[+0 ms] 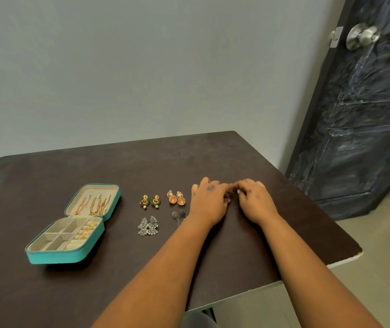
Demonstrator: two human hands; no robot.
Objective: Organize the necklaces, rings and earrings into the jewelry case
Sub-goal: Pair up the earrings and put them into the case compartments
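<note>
Head view: I read no writing anywhere. My left hand and right hand meet fingertip to fingertip over the dark surface, fingers curled around something small I cannot make out. The open teal jewelry case lies well left, four earring pairs between.

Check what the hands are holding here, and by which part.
Left hand and right hand meet fingertip to fingertip over a small item, mostly hidden. What it is, and where the grip sits, cannot be told.
</note>
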